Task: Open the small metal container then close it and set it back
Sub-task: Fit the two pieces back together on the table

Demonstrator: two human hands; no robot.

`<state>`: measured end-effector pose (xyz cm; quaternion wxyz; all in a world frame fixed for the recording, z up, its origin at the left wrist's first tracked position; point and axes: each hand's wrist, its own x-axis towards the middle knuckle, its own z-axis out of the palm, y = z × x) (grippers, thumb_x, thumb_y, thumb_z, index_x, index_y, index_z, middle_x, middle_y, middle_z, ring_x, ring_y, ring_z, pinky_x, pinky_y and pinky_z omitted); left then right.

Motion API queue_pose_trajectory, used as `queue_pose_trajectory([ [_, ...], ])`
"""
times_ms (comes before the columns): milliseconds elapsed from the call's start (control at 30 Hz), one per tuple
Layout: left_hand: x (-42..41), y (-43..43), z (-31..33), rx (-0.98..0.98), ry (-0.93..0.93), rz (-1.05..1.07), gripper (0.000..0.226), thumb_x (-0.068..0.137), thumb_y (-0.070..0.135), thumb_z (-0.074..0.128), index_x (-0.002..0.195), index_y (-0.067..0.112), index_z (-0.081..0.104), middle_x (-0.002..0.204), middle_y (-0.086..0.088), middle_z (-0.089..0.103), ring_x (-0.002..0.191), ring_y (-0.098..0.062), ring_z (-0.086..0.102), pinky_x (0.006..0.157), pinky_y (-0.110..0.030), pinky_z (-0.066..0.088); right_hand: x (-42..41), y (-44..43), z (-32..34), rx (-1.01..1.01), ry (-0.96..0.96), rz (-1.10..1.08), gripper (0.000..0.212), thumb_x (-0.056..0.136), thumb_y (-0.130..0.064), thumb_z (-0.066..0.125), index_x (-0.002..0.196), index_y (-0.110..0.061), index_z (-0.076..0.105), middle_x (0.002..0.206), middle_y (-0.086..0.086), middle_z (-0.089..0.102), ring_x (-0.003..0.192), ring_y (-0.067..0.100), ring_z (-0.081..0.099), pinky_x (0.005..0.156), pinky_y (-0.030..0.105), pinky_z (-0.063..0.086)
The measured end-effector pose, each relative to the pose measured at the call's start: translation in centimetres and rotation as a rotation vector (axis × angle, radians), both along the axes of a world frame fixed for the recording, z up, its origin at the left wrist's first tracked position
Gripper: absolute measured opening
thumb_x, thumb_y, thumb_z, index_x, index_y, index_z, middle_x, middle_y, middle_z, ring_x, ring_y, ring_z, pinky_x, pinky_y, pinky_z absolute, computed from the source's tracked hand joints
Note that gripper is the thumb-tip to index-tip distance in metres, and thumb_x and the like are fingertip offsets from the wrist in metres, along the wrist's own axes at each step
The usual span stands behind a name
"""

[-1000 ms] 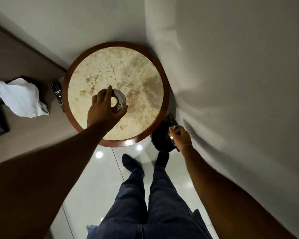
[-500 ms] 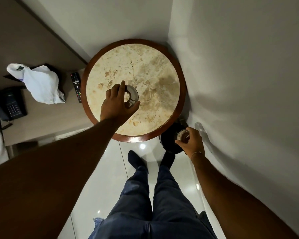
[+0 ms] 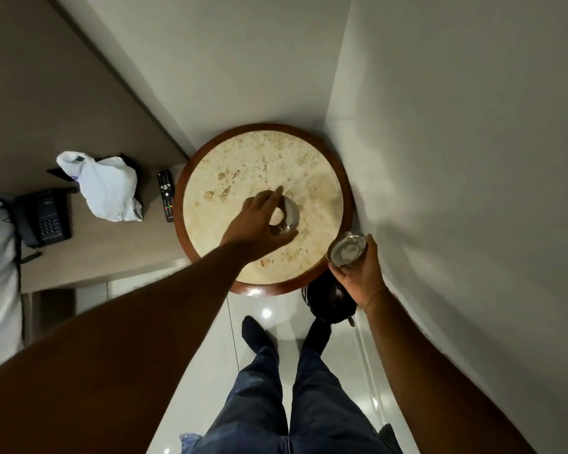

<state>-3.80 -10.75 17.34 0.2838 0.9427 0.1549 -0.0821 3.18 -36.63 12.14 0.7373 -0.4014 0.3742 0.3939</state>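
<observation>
The small metal container (image 3: 288,215) stands open on the round marble table (image 3: 243,165), its pale inside visible. My left hand (image 3: 258,224) wraps around its left side and grips it. My right hand (image 3: 358,270) holds the round shiny lid (image 3: 346,250) at the table's right edge, level with the rim, its inner face turned up. The lid is apart from the container, to its right and nearer to me.
White walls meet in a corner just behind and right of the table. A black remote (image 3: 165,199), a white plastic bag (image 3: 107,188) and a black telephone (image 3: 45,221) lie on the wooden ledge to the left. A dark object (image 3: 328,299) sits on the floor by my feet.
My right hand has risen from below the table's edge up to rim level, bringing the lid closer to the container. My left hand stays on the container. The view has tilted upward.
</observation>
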Motion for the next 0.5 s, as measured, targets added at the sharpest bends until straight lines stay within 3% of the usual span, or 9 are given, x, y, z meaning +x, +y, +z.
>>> queue_pose_trajectory([
  [100,1.8,-1.1,3.1,0.018,-0.064,-0.121,0.106,0.089,0.072,0.069,0.171,0.029,0.018,0.166,-0.004,0.043,0.146,-0.028,0.044,0.112,-0.043,0.048,1.6,3.7,2.9,0.162,-0.065,0.051,0.076,0.102,-0.068,0.049,0.158,-0.017,0.050,0.163,0.023,0.052,0.151,0.041,0.050,0.104,0.046,0.053],
  [200,3.8,-1.3,6.5,0.116,-0.103,-0.259,0.103,0.091,0.074,0.066,0.171,0.028,0.021,0.165,-0.006,0.047,0.143,-0.032,0.051,0.107,-0.048,0.054,3.1,7.1,6.1,0.227,-0.084,0.139,0.070,0.103,-0.066,0.049,0.155,-0.018,0.056,0.160,0.020,0.058,0.149,0.036,0.054,0.126,0.048,0.042],
  [300,5.2,-0.8,9.2,0.133,-0.111,-0.235,0.102,0.090,0.076,0.064,0.170,0.029,0.023,0.165,-0.005,0.046,0.144,-0.031,0.050,0.107,-0.047,0.053,3.9,9.3,8.8,0.286,-0.106,0.212,0.061,0.106,-0.060,0.051,0.147,-0.017,0.064,0.161,0.016,0.059,0.152,0.032,0.052,0.135,0.043,0.028],
  [400,6.0,-0.4,10.6,0.181,-0.099,-0.246,0.102,0.090,0.074,0.066,0.170,0.026,0.026,0.165,-0.004,0.046,0.144,-0.030,0.050,0.106,-0.044,0.052,4.4,10.8,10.8,0.330,-0.156,0.224,0.052,0.106,-0.056,0.055,0.139,-0.019,0.069,0.156,0.011,0.062,0.138,0.026,0.064,0.129,0.040,0.036],
  [500,6.1,0.0,11.6,0.250,-0.129,-0.230,0.100,0.090,0.073,0.068,0.168,0.021,0.033,0.162,-0.007,0.049,0.143,-0.032,0.051,0.108,-0.045,0.052,4.7,11.9,11.6,0.396,-0.165,0.204,0.064,0.101,-0.059,0.063,0.149,-0.017,0.060,0.154,0.012,0.065,0.137,0.029,0.068,0.124,0.042,0.048],
])
